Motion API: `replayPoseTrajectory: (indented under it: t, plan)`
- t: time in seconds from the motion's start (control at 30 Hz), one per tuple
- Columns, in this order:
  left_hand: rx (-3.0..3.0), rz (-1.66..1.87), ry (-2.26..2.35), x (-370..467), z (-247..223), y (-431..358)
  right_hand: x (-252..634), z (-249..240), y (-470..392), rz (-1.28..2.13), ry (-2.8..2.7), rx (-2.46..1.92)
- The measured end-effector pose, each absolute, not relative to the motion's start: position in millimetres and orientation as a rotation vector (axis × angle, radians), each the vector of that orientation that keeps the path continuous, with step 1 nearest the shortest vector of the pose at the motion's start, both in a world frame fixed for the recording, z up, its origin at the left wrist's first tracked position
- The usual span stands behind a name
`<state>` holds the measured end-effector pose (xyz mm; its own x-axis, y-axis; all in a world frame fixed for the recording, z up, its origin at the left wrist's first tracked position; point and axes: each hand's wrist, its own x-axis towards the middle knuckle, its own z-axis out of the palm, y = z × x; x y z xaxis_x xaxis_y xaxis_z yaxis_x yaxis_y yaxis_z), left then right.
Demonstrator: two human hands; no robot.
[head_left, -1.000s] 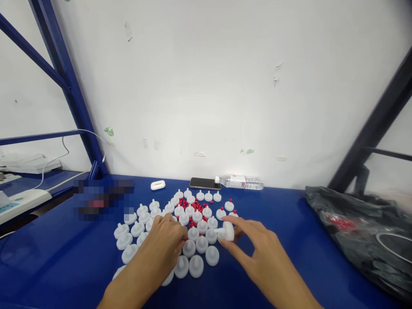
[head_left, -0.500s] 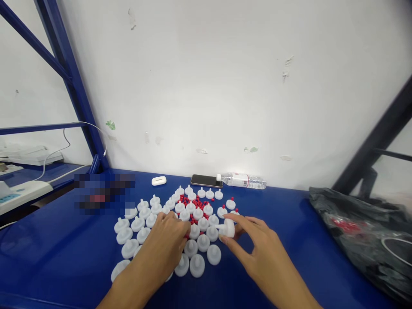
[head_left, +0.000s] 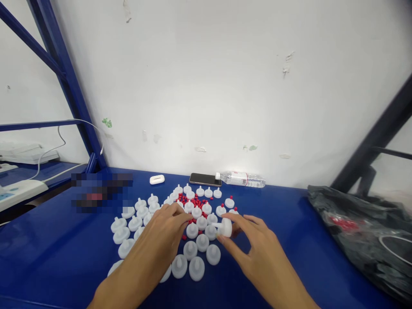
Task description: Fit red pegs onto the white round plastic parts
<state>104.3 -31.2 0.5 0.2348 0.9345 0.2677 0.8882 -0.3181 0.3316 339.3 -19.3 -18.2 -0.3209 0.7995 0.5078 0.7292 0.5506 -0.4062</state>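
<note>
My right hand (head_left: 254, 240) pinches a white nozzle cap (head_left: 226, 227) between thumb and fingers, its thin spout pointing left. Over the middle of the table, my left hand (head_left: 167, 227) has thumb and fingertips closed together beside the small red tips (head_left: 206, 201). Whatever its fingers hold, if anything, is hidden. Many more white nozzle caps (head_left: 196, 268) stand spout-up around both hands, some covered by my left forearm. Just beyond my right hand, a few white caps (head_left: 229, 202) carry a red tip on the spout.
Along the wall lie a white earphone case (head_left: 157, 179), a dark phone (head_left: 204, 179) and a clear plastic bottle (head_left: 243, 178) on its side. At right sits a black plastic bag (head_left: 360, 231) with a clear packet on it. A white power strip (head_left: 25, 192) is at far left.
My left hand's fingertips have come up slightly from among the red tips and shifted a little right. My right hand keeps the white nozzle cap in nearly the same place.
</note>
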Motion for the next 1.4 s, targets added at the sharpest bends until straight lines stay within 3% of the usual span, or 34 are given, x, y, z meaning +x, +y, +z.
replayPoseTrajectory:
  t: [0.17, 0.43, 1.07, 1.4]
  plan:
    - [2.053, 1.108, 1.44, 116.7, 18.5, -44.5, 332.2, -12.7, -22.3, 0.049, -2.113, -1.087]
    - [1.751, 1.204, 1.322, 126.6, 26.5, -47.7, 329.9, -10.3, -28.0, -0.006, -2.079, -0.91]
    - [1.083, 0.871, 0.571, 129.5, 27.6, -54.1, 333.3, 4.9, -41.0, 0.124, -2.037, -0.745]
    - [1.145, 0.813, 0.654, 133.8, 27.5, -51.7, 333.1, 2.9, -39.1, 0.15, -2.13, -0.588]
